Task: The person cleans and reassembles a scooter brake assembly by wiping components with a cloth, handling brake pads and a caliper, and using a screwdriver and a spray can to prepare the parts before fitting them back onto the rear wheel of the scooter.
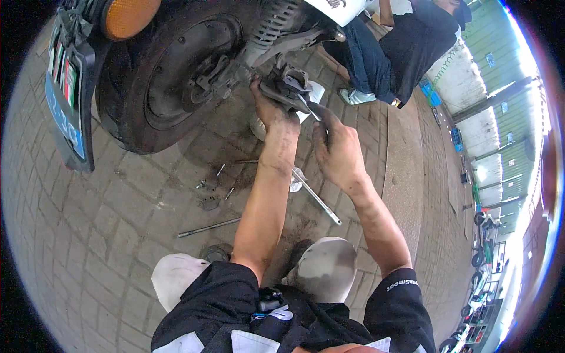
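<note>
Dark grimy part (281, 96), right of the wheel (126, 117), likely stiff, fairly heavy and slippery, best held by its outer edges: left grip (272, 113) closed round it, right grip (340, 150) clamped on a slim metal tool (314, 115) pointing toward it.

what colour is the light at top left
The light is orange, seen best in the head view.

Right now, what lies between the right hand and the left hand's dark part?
In the head view, a slim metal rod bridges most of it.
</note>
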